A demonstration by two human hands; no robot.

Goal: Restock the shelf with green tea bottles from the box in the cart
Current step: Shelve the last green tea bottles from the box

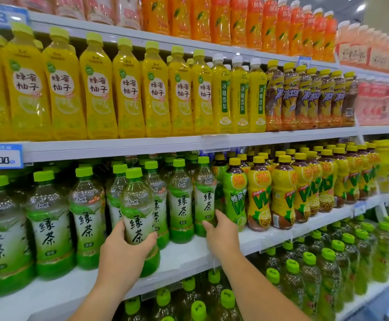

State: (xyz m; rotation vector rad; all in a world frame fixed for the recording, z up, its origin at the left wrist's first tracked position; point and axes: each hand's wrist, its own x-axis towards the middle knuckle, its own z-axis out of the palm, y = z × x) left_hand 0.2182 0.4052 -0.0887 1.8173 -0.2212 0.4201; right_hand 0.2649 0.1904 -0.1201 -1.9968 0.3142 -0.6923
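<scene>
My left hand grips a green tea bottle with a lime cap around its lower body, upright at the front edge of the white middle shelf. My right hand holds the base of another green tea bottle that stands at the right end of the green tea row. Several more green tea bottles line the shelf to the left and behind. The box and the cart are out of view.
Yellow lemon tea bottles stand directly right of the green tea. Honey pomelo bottles fill the shelf above, under a low shelf edge. Larger green-capped bottles sit on the shelf below. A 3.00 price tag hangs at left.
</scene>
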